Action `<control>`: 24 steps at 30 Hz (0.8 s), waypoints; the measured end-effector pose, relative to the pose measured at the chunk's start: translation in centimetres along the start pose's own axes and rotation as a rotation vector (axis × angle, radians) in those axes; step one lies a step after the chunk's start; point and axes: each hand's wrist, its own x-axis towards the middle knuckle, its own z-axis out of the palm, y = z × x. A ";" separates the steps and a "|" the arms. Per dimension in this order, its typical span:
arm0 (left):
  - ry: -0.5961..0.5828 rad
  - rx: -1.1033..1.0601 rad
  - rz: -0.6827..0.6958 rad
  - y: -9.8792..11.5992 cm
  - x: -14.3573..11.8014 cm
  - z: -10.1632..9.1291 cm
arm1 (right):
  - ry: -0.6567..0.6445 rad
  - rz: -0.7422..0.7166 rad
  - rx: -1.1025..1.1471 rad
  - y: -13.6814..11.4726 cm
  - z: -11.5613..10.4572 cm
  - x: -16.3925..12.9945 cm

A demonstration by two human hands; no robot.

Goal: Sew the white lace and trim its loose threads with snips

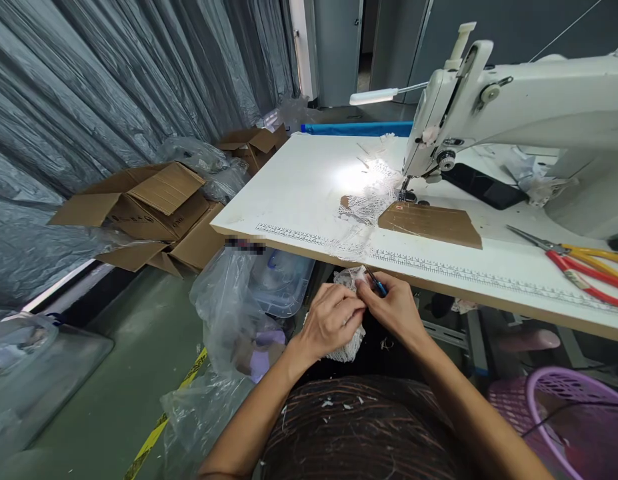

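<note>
Just below the table's front edge, my left hand (333, 319) is closed on a strip of white lace (349, 351), which hangs down over my lap. My right hand (393, 308) meets it at the lace's upper end. A small tool with a blue handle and a thin dark tip (379, 287) is gripped in its fingers, tip up and to the left; its exact kind is partly hidden. More white lace (371, 203) lies on the tabletop by the needle of a white sewing machine (429, 143), running toward the front edge.
A brown board (431, 225) sits beside the needle on the white table (289, 190). Red-handled scissors (563, 263) and a yellow-handled tool (599, 253) lie at the right. Cardboard boxes (159, 200) stand left, a purple basket (533, 400) lower right. Plastic bags (221, 313) hang below the table.
</note>
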 end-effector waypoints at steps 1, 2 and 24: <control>0.020 -0.041 -0.015 -0.1 -0.2 -0.4 | -0.032 -0.015 0.003 0.0 0.0 -0.2; 0.059 -0.093 -0.060 -0.3 -0.3 -0.8 | -0.077 -0.039 0.017 0.0 0.0 -0.7; -0.154 -0.893 -0.952 -0.9 -2.9 -3.3 | -0.364 0.116 0.249 3.3 0.0 -4.9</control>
